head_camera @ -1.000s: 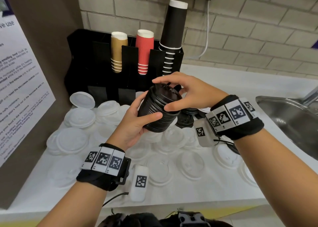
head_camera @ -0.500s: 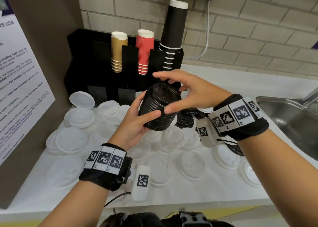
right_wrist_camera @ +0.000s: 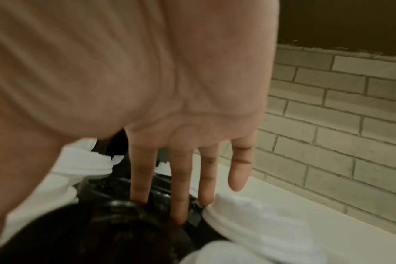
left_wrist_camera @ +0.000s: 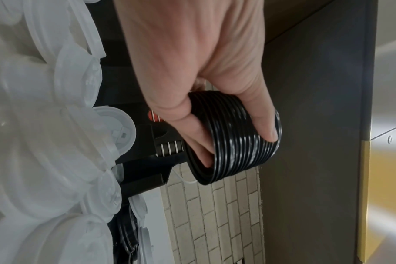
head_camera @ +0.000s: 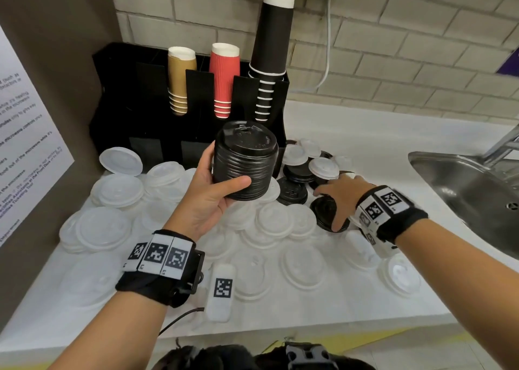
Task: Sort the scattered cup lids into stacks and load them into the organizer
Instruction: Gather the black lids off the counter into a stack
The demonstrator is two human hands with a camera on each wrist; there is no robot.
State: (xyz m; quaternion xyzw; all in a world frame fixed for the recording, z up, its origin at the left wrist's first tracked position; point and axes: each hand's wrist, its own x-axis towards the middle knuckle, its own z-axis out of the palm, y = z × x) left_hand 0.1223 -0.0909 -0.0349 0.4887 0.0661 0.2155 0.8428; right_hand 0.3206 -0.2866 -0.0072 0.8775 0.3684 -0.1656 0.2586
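your left hand [head_camera: 207,198] is clamped round a stack of black lids [head_camera: 245,162], thumb across the front and fingers behind, holding it above the desk [head_camera: 351,310] in front of the black organizer [head_camera: 123,108]. the left wrist view shows the same grip, with the stack of black lids [left_wrist_camera: 235,137] between your thumb and curled fingers.

your right hand [head_camera: 341,198] is low over a cluster of loose black lids [head_camera: 295,191] to the right of the organizer, fingers straight and spread. in the right wrist view the fingertips [right_wrist_camera: 180,212] reach down onto a black lid [right_wrist_camera: 97,230], but the picture is blurred, so it is probably touching rather than gripping; nothing is pinched that you can see.

white lids [head_camera: 118,190] lie scattered across the desk, overlapping, from the organizer's foot to the near edge. the organizer holds upside-down stacks of tan cups [head_camera: 179,80], red cups [head_camera: 223,80] and tall black cups [head_camera: 271,41]. a steel sink [head_camera: 466,190] sits at the right.
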